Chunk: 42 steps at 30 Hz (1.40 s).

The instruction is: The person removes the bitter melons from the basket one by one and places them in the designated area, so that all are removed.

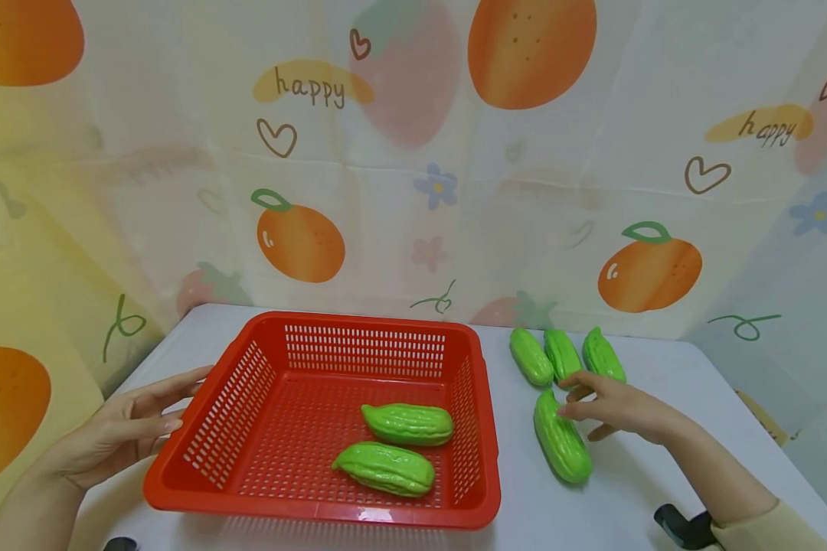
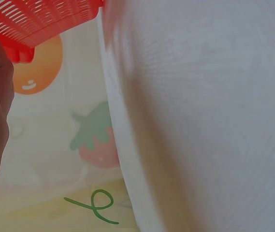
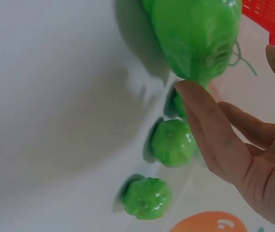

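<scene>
Fingers of my right hand [image 1: 615, 407], the nearer one, hang loosely parted; a glossy, green, ridged gourd [image 1: 562, 448] lies just left on the white surface [image 1: 527, 505], long axis slanting away leftward.

The person's left forearm [image 1: 37, 501] slants up from the lower left, the left hand [image 1: 113, 436] turned inward, thumb and fingers apart, some fingertips hidden. The right forearm [image 1: 720, 467] slants in from the lower right; the right hand [image 1: 613, 408] points leftward, fingers spread and gently bent.
</scene>
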### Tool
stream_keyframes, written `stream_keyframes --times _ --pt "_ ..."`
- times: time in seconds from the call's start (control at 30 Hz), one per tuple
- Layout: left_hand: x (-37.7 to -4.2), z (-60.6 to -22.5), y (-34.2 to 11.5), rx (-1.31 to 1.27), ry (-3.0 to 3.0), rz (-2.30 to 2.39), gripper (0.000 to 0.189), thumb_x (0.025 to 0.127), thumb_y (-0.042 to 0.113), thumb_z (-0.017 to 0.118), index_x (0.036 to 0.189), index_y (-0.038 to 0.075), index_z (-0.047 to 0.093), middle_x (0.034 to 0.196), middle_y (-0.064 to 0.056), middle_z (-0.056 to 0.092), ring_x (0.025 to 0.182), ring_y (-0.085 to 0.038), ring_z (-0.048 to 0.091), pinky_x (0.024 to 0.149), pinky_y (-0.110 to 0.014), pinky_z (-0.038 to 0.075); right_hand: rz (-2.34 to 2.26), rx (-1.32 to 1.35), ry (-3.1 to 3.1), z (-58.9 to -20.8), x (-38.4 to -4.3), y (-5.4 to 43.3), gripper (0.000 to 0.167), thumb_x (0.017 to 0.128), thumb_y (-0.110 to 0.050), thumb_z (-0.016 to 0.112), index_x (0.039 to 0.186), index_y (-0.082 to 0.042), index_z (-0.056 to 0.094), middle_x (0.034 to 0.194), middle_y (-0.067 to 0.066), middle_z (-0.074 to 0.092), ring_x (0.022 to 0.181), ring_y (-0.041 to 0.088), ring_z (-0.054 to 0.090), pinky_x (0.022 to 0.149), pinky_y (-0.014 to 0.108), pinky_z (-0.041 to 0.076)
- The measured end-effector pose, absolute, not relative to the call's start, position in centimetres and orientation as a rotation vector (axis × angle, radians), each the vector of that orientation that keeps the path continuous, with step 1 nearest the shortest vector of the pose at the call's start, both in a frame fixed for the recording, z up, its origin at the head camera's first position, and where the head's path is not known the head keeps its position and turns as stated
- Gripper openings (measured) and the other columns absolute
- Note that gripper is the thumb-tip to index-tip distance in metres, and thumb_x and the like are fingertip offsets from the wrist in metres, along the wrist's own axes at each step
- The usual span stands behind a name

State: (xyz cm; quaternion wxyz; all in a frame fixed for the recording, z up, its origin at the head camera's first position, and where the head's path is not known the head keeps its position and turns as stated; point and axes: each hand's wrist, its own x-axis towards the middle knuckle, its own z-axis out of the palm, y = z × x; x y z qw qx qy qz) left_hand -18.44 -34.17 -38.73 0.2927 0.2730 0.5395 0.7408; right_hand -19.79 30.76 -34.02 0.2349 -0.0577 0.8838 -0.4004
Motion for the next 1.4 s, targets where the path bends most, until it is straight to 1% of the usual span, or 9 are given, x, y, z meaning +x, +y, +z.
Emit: stream_keyframes --times 0.17,0.3,0.5,0.7,0.8,0.93,1.1,1.3,1.4 --pt "-18.4 -38.7 -34.1 0.71 1.457 1.97 0.064 0.1 -0.008 0.023 0.157 0.02 0.026 0.155 0.008 0.046 0.13 -0.022 0.059 0.1 -0.041 0.055 -1.07 -0.194 2.483 -33.1 -19.9 30.5 0.07 0.093 -0.032 0.066 0.143 0.008 0.037 0.137 0.031 0.048 0.111 0.03 0.064 0.081 0.044 0.062" --pt "-18.4 -38.7 -34.1 0.719 1.443 1.972 0.064 0.1 -0.008 0.022 0.157 0.02 0.025 0.155 0.007 0.046 0.131 -0.022 0.059 0.1 -0.041 0.055 -1.066 -0.243 2.515 -32.5 -20.0 30.2 0.068 0.094 -0.031 0.065 0.144 0.006 0.038 0.138 0.031 0.049 0.11 0.028 0.065 0.082 0.043 0.062" --pt "-18.4 -38.8 -34.2 0.737 1.413 1.974 0.065 0.1 -0.009 0.02 0.158 0.02 0.023 0.157 0.007 0.044 0.132 -0.023 0.057 0.101 -0.041 0.054 -1.104 -0.326 2.575 -31.9 -20.0 29.4 0.062 0.094 -0.031 0.065 0.142 0.003 0.044 0.135 0.027 0.053 0.109 0.024 0.065 0.083 0.037 0.062" --pt "-18.3 -38.7 -34.1 0.729 1.403 1.978 0.066 0.099 -0.009 0.019 0.158 0.019 0.022 0.157 0.007 0.043 0.132 -0.022 0.057 0.101 -0.04 0.054 -1.185 -0.426 2.646 -31.5 -19.6 27.9 0.056 0.095 -0.029 0.064 0.141 0.001 0.048 0.137 0.024 0.056 0.113 0.027 0.065 0.083 0.031 0.062" --pt "-18.4 -38.7 -34.1 0.736 1.407 1.975 0.066 0.099 -0.009 0.019 0.158 0.019 0.022 0.157 0.007 0.043 0.132 -0.022 0.057 0.101 -0.041 0.054 -1.236 -0.45 2.671 -31.3 -19.4 27.1 0.052 0.095 -0.028 0.065 0.138 -0.002 0.052 0.138 0.02 0.058 0.113 0.027 0.065 0.083 0.026 0.06" --pt "-18.4 -38.8 -34.1 0.74 1.393 1.979 0.066 0.099 -0.01 0.019 0.159 0.018 0.021 0.158 0.005 0.043 0.132 -0.023 0.057 0.102 -0.041 0.054 -1.249 -0.485 2.731 -31.0 -19.2 26.4 0.046 0.094 -0.029 0.066 0.134 -0.007 0.056 0.136 0.012 0.061 0.111 0.024 0.065 0.084 0.023 0.057" --pt "-18.4 -38.7 -34.0 0.744 1.387 1.982 0.066 0.099 -0.01 0.019 0.159 0.018 0.02 0.158 0.006 0.042 0.133 -0.023 0.057 0.102 -0.041 0.054 -1.287 -0.529 2.745 -30.7 -19.4 25.5 0.043 0.094 -0.03 0.066 0.131 -0.011 0.059 0.138 0.008 0.06 0.115 0.025 0.064 0.086 0.023 0.056" --pt "-18.3 -38.6 -34.0 0.741 1.358 1.985 0.067 0.099 -0.01 0.018 0.159 0.019 0.019 0.158 0.006 0.042 0.133 -0.022 0.056 0.102 -0.041 0.053 -1.37 -0.549 2.683 -30.2 -19.4 24.4 0.044 0.093 -0.027 0.068 0.132 -0.011 0.057 0.137 0.01 0.06 0.118 0.031 0.063 0.083 0.023 0.058" --pt "-18.3 -38.6 -34.0 0.741 1.369 1.989 0.066 0.099 -0.01 0.018 0.159 0.019 0.02 0.158 0.006 0.042 0.133 -0.023 0.057 0.102 -0.042 0.053 -1.381 -0.564 2.669 -30.2 -19.3 23.8 0.043 0.092 -0.027 0.069 0.132 -0.014 0.058 0.137 0.008 0.06 0.119 0.032 0.062 0.084 0.024 0.058"
